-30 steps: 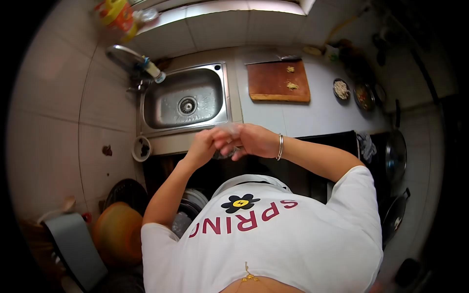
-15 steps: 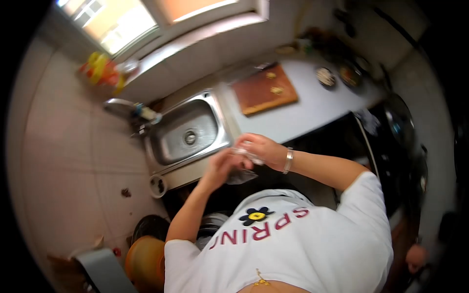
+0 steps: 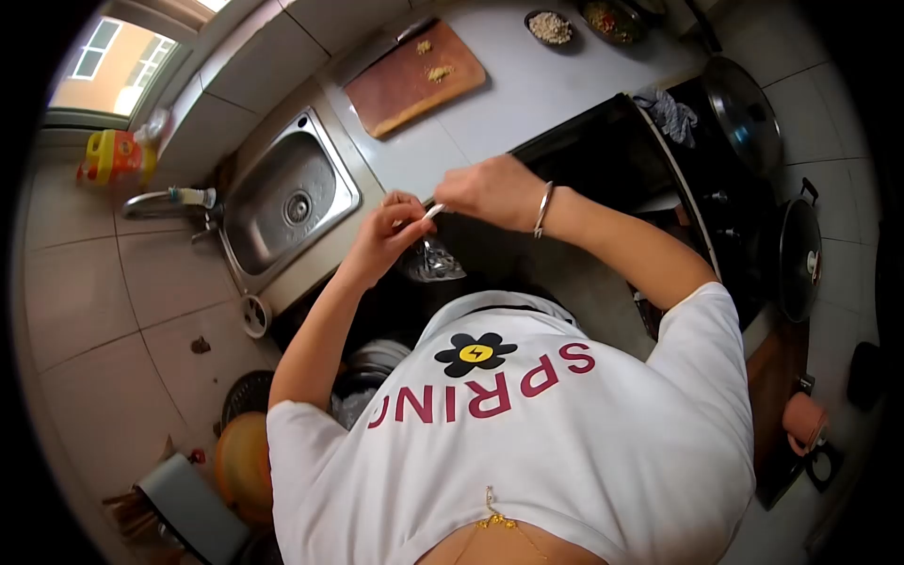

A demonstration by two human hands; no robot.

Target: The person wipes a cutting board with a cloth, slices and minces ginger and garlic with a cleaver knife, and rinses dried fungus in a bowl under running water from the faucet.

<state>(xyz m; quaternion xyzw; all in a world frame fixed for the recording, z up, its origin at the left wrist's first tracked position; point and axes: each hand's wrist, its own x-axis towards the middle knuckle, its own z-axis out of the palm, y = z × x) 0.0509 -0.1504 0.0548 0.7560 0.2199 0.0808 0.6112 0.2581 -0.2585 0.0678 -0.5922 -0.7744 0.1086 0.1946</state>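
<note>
A clear plastic bag (image 3: 435, 263) hangs in front of my body, its top drawn into a thin whitish twist. My left hand (image 3: 381, 238) pinches this twist between thumb and fingers, just above the hanging part. On the other end, the closed fingers of my right hand (image 3: 499, 192) grip the bag's gathered top. The two hands are close together, in front of the counter's edge. What the bag holds, if anything, I cannot make out.
Left of the hands is a steel sink (image 3: 344, 179) with a faucet (image 3: 155, 201). A cutting board (image 3: 395, 94) bearing small chopped yellowish heaps lies on the counter. Bowls of chopped food (image 3: 549, 28) stand farther back. The stove (image 3: 702, 174) and a lidded pan (image 3: 799, 259) are at right.
My view has shifted, so the counter and sink appear higher and farther left. The bag's top, bunched between both hands before, is now stretched into a thin twist, with my hands slightly farther apart.
</note>
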